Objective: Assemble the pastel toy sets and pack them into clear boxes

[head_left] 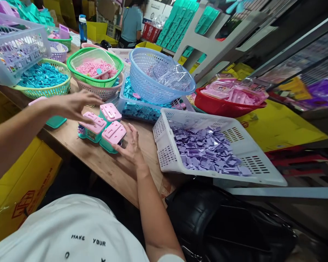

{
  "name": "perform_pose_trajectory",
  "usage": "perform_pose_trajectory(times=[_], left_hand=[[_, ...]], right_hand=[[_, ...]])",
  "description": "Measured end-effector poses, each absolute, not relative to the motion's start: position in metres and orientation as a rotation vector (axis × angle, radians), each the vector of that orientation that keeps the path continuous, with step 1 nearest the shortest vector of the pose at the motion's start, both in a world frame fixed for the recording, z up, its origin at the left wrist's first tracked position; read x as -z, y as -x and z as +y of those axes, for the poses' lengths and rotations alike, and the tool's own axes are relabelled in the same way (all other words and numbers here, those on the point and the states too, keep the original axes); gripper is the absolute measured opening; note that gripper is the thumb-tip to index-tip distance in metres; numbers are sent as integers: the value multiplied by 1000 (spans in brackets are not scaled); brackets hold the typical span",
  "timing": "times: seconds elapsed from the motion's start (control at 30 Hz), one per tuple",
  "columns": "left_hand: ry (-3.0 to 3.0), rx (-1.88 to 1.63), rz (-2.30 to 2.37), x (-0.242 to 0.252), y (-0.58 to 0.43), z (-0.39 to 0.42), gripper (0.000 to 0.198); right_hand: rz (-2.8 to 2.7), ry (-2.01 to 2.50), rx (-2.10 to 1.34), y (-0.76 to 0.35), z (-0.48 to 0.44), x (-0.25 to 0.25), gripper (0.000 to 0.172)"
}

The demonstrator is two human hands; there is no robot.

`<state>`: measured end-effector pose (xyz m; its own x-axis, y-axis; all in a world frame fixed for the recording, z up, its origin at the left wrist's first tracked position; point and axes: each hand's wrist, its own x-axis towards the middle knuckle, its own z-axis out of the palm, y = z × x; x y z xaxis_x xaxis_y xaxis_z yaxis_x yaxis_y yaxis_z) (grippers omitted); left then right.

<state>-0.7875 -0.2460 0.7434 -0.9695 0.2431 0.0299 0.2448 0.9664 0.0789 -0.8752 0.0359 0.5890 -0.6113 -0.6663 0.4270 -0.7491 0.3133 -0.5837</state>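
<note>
Three small boxes with pink lids and teal bases stand close together on the wooden table: a left box (93,125), a back box (110,112) and a front right box (114,135). My left hand (73,104) reaches over the left box with its fingers stretched out and apart; its thumb side is near that lid. Around the right side of the front right box curves my right hand (130,145), thumb at the front and fingers at the far side. Behind my left forearm, another teal box (56,121) with a pink top is partly hidden.
A white basket (164,153) of purple pieces stands at the right. Beyond the boxes are a blue basket (142,85), a green basket (71,69) and a red basin (215,105). A black bag (196,214) lies below. A person (131,25) is farther back.
</note>
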Motion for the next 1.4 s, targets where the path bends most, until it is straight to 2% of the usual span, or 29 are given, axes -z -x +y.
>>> perform_pose_trajectory(times=[0.1, 0.27, 0.37, 0.47, 0.53, 0.6, 0.67, 0.77, 0.83, 0.9, 1.0, 1.1, 1.2, 1.3, 1.4], left_hand=[[462, 171, -3144, -707, 787, -251, 87], [456, 325, -3096, -664, 786, -263, 75], [476, 407, -3017, -651, 784, -251, 70], [508, 451, -2970, -644, 776, -237, 73], [498, 442, -2959, -649, 767, -238, 76], [311, 386, -2941, -663, 751, -253, 78], [-122, 294, -2880, -682, 731, -276, 83], [-861, 193, -2764, -700, 709, -312, 105], [-1077, 211, -2838, -700, 705, -327, 110], [-1044, 232, -2979, -693, 708, -335, 102], [-591, 287, -3170, -683, 716, -346, 96], [3, 515, -3319, -684, 721, -353, 112], [-224, 498, -3306, -690, 723, -343, 124], [-712, 310, -3257, -692, 727, -324, 118], [-534, 308, -3342, -686, 736, -312, 96]], right_hand=[[-2590, -1406, -927, 871, 32, -613, 92], [-2744, -1119, -511, 851, 39, -638, 91], [-2656, -1196, -485, 846, 37, -633, 85], [-2578, -1375, -463, 844, 36, -624, 80], [-2611, -1333, -371, 842, 39, -625, 76], [-2674, -1213, -260, 840, 44, -633, 73], [-2706, -1146, -207, 835, 44, -646, 71], [-2684, -1228, -243, 830, 22, -664, 65], [-2696, -1325, -252, 830, -5, -668, 62], [-2752, -1397, -221, 832, -33, -667, 66], [-2851, -1462, -161, 834, -55, -663, 76], [-2919, -1501, -143, 838, -46, -664, 81], [-2985, -1497, -173, 842, -21, -668, 81], [-3011, -1457, -207, 847, -2, -668, 79], [-2989, -1450, -238, 850, 2, -665, 75]])
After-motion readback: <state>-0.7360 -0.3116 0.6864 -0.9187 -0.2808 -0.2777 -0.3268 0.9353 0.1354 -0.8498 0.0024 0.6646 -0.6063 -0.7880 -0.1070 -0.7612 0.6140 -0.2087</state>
